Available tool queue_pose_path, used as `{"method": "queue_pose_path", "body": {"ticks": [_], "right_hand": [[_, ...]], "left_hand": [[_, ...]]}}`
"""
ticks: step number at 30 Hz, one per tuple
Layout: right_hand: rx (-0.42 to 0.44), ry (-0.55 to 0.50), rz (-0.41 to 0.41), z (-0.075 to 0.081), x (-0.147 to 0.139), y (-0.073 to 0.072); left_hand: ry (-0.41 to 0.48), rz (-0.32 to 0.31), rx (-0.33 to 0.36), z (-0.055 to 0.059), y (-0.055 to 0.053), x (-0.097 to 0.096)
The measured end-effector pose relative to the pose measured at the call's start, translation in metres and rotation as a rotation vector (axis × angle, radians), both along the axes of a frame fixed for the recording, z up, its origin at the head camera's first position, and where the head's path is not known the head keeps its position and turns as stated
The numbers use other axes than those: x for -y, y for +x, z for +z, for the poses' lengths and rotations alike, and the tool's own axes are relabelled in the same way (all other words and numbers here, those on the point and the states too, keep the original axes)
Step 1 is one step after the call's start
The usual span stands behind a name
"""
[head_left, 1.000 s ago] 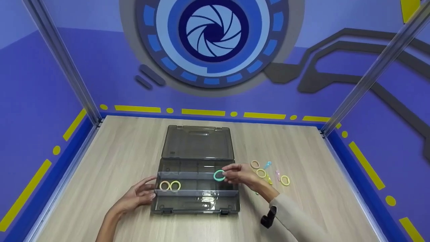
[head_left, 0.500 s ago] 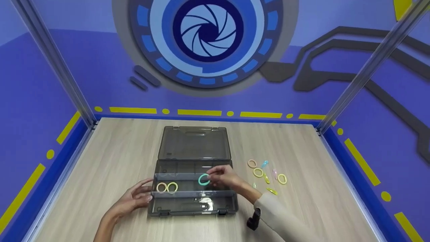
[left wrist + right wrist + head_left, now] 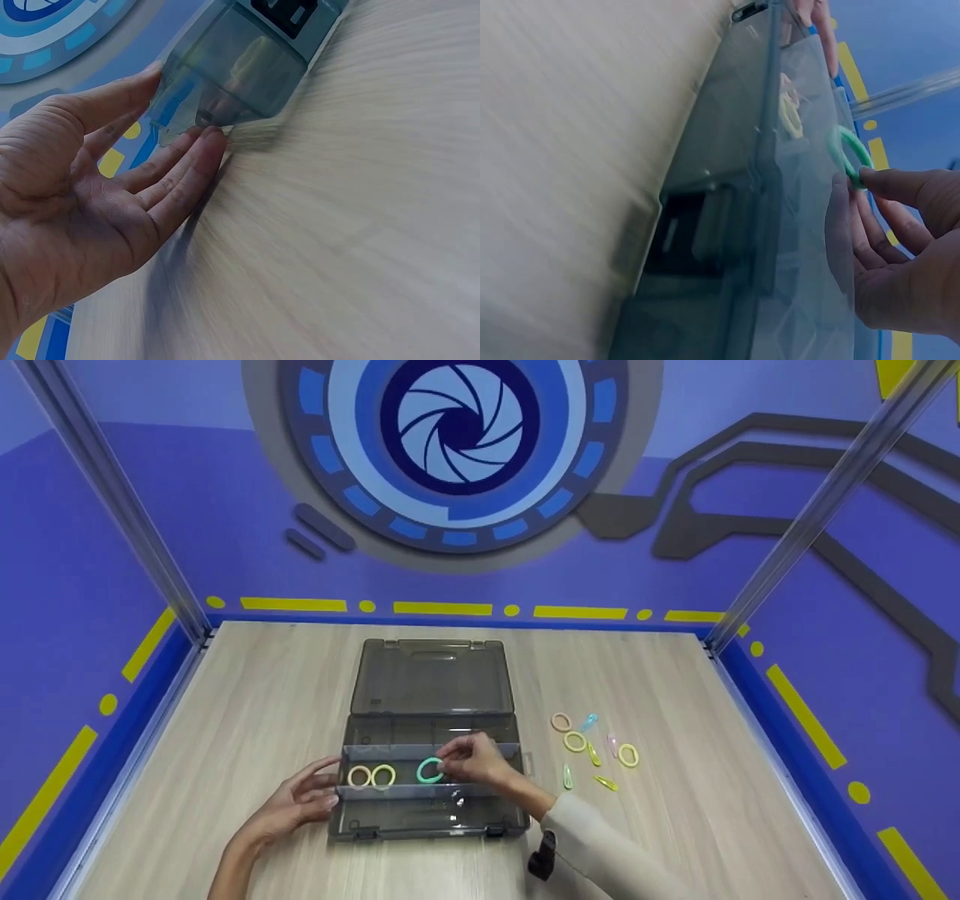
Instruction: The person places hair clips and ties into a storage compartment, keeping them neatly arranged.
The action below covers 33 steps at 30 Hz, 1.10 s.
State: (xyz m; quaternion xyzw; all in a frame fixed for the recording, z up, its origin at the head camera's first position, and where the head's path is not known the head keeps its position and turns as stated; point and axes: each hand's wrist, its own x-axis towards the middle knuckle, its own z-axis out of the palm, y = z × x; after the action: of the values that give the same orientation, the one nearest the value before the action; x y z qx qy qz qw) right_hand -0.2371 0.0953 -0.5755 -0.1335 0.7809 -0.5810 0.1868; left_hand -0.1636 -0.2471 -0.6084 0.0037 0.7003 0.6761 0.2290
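Observation:
My right hand (image 3: 476,761) pinches a mint-green hair tie (image 3: 421,771) between thumb and fingers, over the middle compartment of a smoky see-through organizer box (image 3: 405,817). In the right wrist view the same tie sticks out from the fingertips. A peach hair tie (image 3: 350,777) and a yellow hair tie (image 3: 394,777) lie side by side at the left of that compartment. At the box's left side, my left hand (image 3: 296,804) rests with extended fingers touching its wall. The left wrist view shows those fingers (image 3: 176,180) at the box's corner.
The box's lid (image 3: 433,682) lies folded back. On the table to the right are a peach hair tie (image 3: 554,723), two yellow hair ties, and several snap hair clips, including a blue clip (image 3: 589,722) and a green clip (image 3: 568,776). Printed walls and metal posts (image 3: 120,502) surround the table.
My right hand has carried the green hair tie leftward and down along the middle compartment, towards the two ties there. The left hand has stayed at the box's side.

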Motion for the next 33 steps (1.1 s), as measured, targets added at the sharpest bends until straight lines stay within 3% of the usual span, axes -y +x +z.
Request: {"method": "queue_pose_path", "body": {"ticks": [6, 14, 18, 24, 33], "right_hand": [[-0.168, 0.059, 0.006, -0.006, 0.016, 0.005], [-0.31, 0.103, 0.05, -0.013, 0.024, 0.006], [-0.31, 0.156, 0.038, -0.014, 0.03, 0.006], [-0.404, 0.262, 0.007, -0.018, 0.04, 0.005], [-0.411, 0.252, -0.029, -0.02, 0.046, 0.006]], "left_hand": [[0.0, 0.012, 0.01, -0.001, -0.004, -0.002], [0.002, 0.015, 0.023, 0.0, -0.003, -0.002], [-0.006, 0.018, 0.021, 0.001, -0.002, -0.001], [-0.003, 0.007, 0.008, 0.003, -0.003, 0.0], [-0.007, -0.006, 0.019, 0.003, -0.004, 0.002]]}}
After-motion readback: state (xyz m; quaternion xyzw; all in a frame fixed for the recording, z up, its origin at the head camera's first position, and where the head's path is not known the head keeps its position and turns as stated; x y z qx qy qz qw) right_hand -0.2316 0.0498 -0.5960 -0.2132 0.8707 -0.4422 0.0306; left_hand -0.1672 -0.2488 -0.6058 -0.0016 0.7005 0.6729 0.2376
